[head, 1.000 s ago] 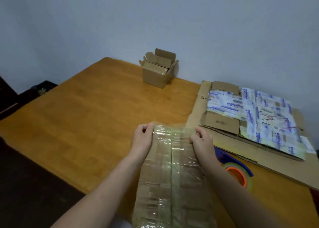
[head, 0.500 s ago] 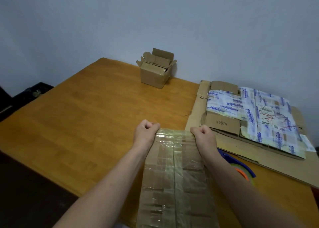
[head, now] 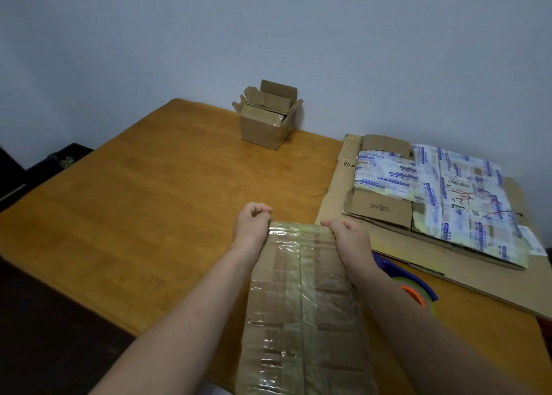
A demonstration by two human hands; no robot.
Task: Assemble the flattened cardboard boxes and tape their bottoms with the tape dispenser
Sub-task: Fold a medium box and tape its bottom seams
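Over the near edge of the orange-brown wooden table (head: 143, 215), the flattened brown cardboard box sheathed in clear tape (head: 301, 308) could tear if pulled open, since old tape likely binds its panels. Its long axis runs straight away from the person, toward the wall. The left hand (head: 252, 224) and the right hand (head: 348, 237) clamp fingers on its far corners.

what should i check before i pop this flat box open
1. Left hand grip on the far edge of the flattened box: ok.
2. Right hand grip on the same edge: ok.
3. Tape dispenser close by the right forearm: ok, partly hidden.
4. Bare table ahead of the box: ok.
5. Old tape free of the folds: cannot tell.
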